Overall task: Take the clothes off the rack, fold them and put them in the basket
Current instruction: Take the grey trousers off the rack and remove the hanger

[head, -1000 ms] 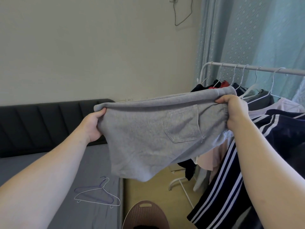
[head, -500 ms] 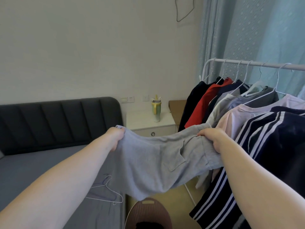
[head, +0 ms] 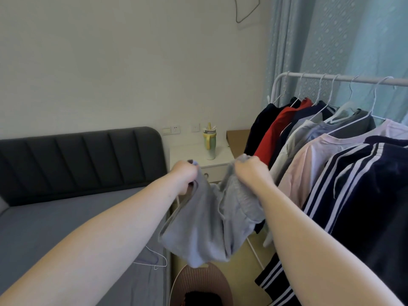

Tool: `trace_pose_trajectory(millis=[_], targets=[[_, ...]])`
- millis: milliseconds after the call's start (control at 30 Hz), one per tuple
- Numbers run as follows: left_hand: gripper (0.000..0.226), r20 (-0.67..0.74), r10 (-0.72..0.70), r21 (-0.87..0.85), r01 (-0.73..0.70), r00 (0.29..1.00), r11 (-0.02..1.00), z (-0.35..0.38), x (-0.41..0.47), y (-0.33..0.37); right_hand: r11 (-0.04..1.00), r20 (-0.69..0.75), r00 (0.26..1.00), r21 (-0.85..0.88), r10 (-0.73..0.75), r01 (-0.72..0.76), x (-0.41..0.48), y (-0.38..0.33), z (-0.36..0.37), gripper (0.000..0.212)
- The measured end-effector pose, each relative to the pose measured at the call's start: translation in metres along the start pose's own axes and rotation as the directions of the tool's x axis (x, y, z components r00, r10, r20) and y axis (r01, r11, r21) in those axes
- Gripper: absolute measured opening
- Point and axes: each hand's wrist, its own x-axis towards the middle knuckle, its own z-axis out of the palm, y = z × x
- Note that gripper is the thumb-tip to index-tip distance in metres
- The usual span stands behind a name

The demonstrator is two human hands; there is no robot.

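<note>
1. Two fists close together: left hand (head: 184,176) and right hand (head: 249,171), each curled tight on the grey shorts (head: 205,228).
2. Hanging bunched up over the brown basket (head: 198,279), beside the rack (head: 344,77).
3. On the bed (head: 55,217), a white hanger (head: 152,259).

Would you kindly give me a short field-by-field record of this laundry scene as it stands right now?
held item: grey shorts, sagging between both hands
left hand: grips one end of the waistband
right hand: grips the other end
basket: on the floor below the shorts, something dark inside
rack: white rail, several garments on hangers
bed: bare wire hanger lying on it
nightstand: holds a green cup
</note>
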Motion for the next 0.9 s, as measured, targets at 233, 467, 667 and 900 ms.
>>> trace_pose_trajectory(millis=[233, 467, 667, 900], targets=[[0.053, 0.193, 0.220, 0.095, -0.241, 0.956, 0.966, 0.020, -0.024, 0.024, 0.934, 0.130, 0.953, 0.270, -0.274, 0.232, -0.036, -0.020, 0.038, 0.029], [0.030, 0.177, 0.476, 0.050, -0.491, 0.861, 0.870, -0.012, -0.010, 0.026, 0.822, 0.307, 0.883, 0.553, -0.354, 0.137, -0.027, -0.013, 0.026, 0.056], [0.031, 0.400, 0.508, 0.089, -0.584, 0.763, 0.807, -0.041, -0.008, 0.035, 0.892, -0.052, 0.891, 0.019, -0.451, 0.452, 0.005, 0.004, -0.001, 0.047], [0.036, 0.491, 0.434, 0.035, -0.515, 0.756, 0.857, -0.061, -0.008, 0.047, 0.894, 0.275, 0.857, 0.027, -0.436, 0.446, 0.018, 0.008, -0.025, 0.035]])
